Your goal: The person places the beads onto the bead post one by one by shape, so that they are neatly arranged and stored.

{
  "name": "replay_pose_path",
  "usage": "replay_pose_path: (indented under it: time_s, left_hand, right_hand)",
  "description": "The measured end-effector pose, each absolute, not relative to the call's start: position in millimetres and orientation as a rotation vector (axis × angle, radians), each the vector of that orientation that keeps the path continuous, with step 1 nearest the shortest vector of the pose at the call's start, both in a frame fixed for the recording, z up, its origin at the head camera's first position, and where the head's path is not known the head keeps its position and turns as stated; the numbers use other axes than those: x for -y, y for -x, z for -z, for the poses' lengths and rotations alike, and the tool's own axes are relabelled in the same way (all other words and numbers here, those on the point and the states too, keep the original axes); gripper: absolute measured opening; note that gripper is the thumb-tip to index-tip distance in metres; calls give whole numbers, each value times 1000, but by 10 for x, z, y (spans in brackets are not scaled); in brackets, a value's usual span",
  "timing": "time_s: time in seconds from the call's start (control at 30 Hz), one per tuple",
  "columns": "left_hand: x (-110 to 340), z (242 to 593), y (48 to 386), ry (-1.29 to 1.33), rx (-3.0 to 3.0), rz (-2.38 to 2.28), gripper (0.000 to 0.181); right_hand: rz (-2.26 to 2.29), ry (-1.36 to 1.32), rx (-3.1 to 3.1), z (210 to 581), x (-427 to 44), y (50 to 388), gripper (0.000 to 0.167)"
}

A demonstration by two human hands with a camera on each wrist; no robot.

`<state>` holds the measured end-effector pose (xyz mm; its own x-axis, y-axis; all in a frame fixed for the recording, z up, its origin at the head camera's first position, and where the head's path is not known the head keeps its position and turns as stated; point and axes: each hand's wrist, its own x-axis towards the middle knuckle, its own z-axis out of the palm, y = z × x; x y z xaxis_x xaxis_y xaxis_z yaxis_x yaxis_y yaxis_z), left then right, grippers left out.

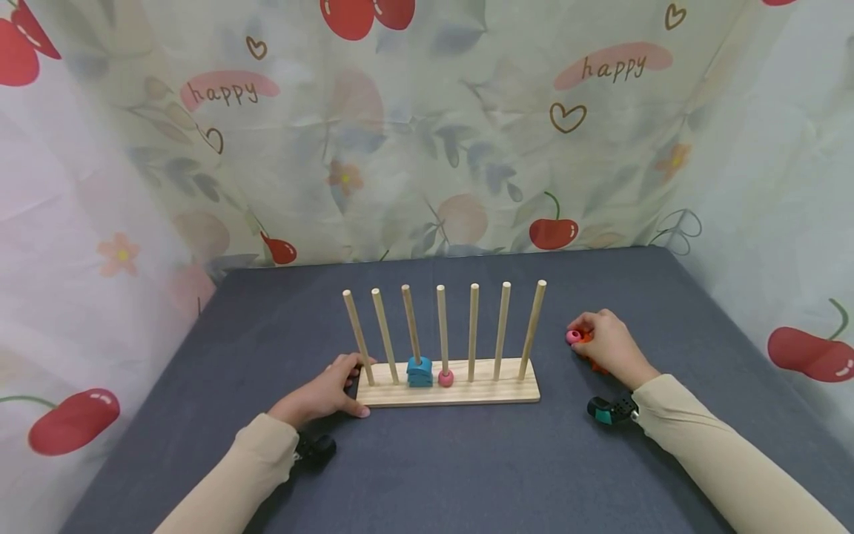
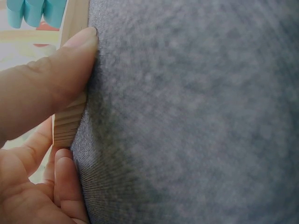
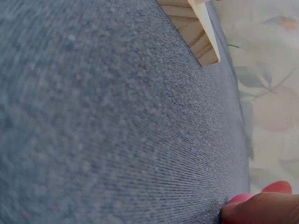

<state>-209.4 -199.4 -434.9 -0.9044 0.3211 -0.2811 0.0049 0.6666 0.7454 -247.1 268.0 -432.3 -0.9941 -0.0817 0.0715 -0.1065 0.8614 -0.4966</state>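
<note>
A wooden peg board with several upright pegs stands on the table. Its left end is gripped by my left hand, the thumb along the front edge and the fingers behind; the left wrist view shows this grip close up. Blue pieces sit low on the third peg from the left, and a pink bead is at the foot of the fourth. To the right of the board, my right hand pinches another pink bead at its fingertips. Orange pieces lie under that hand, mostly hidden.
Dark grey cloth covers the table. A printed curtain hangs behind it and along both sides. Each wrist carries a black strapped device, such as the right one, close to the tabletop.
</note>
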Motion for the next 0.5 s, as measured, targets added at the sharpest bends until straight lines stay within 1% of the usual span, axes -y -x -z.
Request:
replay_pose_path:
  time_s: [0.27, 0.5]
  left_hand:
    - [1996, 4358, 2101, -254, -2491, -1113, 76]
    - [1996, 4355, 2096, -259, -2493, -1115, 76]
  right_hand:
    - [-839, -78, 2981, 4274, -2638, 2440, 29]
    - [-1007, -15, 2944, 4028, -2561, 2370, 32]
